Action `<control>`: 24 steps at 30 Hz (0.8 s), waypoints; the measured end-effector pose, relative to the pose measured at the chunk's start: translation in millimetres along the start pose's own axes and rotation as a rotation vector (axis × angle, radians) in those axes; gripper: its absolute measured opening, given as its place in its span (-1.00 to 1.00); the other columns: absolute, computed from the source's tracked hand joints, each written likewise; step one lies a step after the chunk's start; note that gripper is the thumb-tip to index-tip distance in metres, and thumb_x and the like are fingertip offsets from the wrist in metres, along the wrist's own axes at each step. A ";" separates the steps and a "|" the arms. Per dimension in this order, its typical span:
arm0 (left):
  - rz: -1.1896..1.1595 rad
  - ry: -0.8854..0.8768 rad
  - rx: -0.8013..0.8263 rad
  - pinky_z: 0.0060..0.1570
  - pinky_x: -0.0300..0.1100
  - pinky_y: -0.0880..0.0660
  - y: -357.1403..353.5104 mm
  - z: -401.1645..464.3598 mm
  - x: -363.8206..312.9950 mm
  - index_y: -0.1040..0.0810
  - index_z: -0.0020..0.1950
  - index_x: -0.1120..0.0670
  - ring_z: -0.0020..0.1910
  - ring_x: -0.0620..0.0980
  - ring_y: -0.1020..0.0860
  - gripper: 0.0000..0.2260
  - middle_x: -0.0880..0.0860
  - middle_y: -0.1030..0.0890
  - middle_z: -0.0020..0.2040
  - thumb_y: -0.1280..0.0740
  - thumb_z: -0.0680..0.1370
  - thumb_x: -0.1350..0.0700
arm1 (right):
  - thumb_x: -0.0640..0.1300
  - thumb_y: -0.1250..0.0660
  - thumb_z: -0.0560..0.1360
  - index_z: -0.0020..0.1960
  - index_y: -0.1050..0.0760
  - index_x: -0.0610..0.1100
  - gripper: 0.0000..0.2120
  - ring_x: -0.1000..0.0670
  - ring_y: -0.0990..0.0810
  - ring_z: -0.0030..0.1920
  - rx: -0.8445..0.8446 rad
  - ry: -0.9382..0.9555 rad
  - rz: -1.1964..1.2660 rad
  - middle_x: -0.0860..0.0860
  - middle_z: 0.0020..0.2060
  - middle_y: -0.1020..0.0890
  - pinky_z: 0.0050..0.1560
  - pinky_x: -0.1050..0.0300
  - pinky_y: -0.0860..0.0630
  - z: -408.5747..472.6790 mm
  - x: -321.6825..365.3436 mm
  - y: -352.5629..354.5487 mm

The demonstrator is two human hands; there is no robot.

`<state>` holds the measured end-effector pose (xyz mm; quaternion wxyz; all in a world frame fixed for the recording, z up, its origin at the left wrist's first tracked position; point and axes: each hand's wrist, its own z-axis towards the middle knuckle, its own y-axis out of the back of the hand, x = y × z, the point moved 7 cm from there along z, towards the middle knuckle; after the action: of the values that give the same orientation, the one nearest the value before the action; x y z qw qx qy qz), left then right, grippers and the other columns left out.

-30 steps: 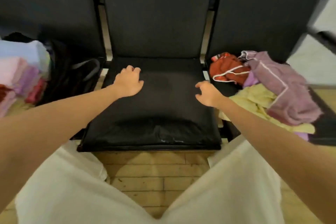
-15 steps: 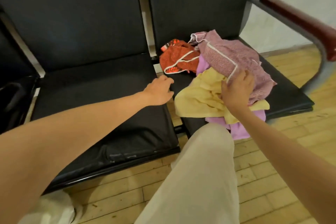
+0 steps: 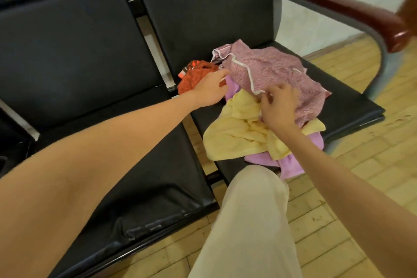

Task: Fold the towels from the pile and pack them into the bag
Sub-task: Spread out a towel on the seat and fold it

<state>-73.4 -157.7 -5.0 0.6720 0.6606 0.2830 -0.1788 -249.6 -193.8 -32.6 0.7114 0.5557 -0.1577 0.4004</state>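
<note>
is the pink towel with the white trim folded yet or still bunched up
Still bunched up. The pink towel lies crumpled on top of the pile, its white trim wandering in a crooked line, with the right hand at its front edge.

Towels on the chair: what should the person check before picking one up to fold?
1. Pile within reach: ok. Both hands are at the towels on the right seat.
2. Top towel free: ok. The pink towel lies on top; nothing covers it.
3. Right hand has a hold: cannot tell. Its fingers curl at the pink towel's white edge.
4. Left hand has a hold: cannot tell. It is over the orange towel.
5. Folding space: ok. The left seat is bare.
6. Bag ready: cannot tell. It is out of view.
</note>
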 end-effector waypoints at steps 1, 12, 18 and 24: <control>0.003 0.000 0.020 0.10 -0.05 -0.49 -1.8 9.6 3.7 -0.40 0.38 0.17 0.15 0.02 -0.51 -0.58 0.14 -0.54 0.23 -0.30 0.51 0.20 | -0.20 -0.17 0.56 -0.08 -0.53 -0.19 -0.83 -0.13 -0.46 -0.01 0.016 0.019 0.126 -0.14 -0.12 -0.55 0.04 0.04 -0.29 -4.8 5.9 2.3; 0.214 -0.177 0.118 0.33 -0.29 -0.14 -20.2 0.7 -7.1 -0.51 0.30 0.10 0.46 0.10 -0.18 -0.68 0.18 -0.20 0.44 -0.32 0.55 0.27 | -0.28 -0.14 0.51 -0.24 -0.43 -0.27 -0.82 0.19 -0.36 -0.45 0.063 -0.030 0.674 0.03 -0.42 -0.41 -0.40 0.29 -0.29 -31.3 43.3 30.7; 0.310 -0.229 0.026 0.07 -0.05 -0.41 22.6 -35.6 11.9 -0.55 0.00 0.21 0.03 0.07 -0.51 -0.90 0.13 -0.57 0.00 -0.27 0.57 0.21 | -0.30 -0.14 0.53 -0.27 -0.38 -0.13 -0.78 0.21 -0.33 -0.42 0.142 -0.010 0.564 0.07 -0.40 -0.39 -0.38 0.35 -0.27 -40.2 67.6 16.5; 0.195 -0.081 -0.169 -0.15 -0.14 -0.36 55.4 -121.9 60.0 -0.44 -0.12 0.14 -0.15 0.02 -0.46 -0.91 0.08 -0.50 -0.15 -0.24 0.58 0.26 | -0.30 -0.12 0.57 -0.31 -0.30 -0.10 -0.70 0.14 -0.27 -0.42 0.263 -0.081 0.541 0.04 -0.41 -0.34 -0.45 0.35 -0.24 -55.1 91.8 -5.9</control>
<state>-10.4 -25.7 5.6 0.7502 0.6184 0.2042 -0.1147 -199.6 -107.5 6.6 0.4938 0.5966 -0.2750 0.5697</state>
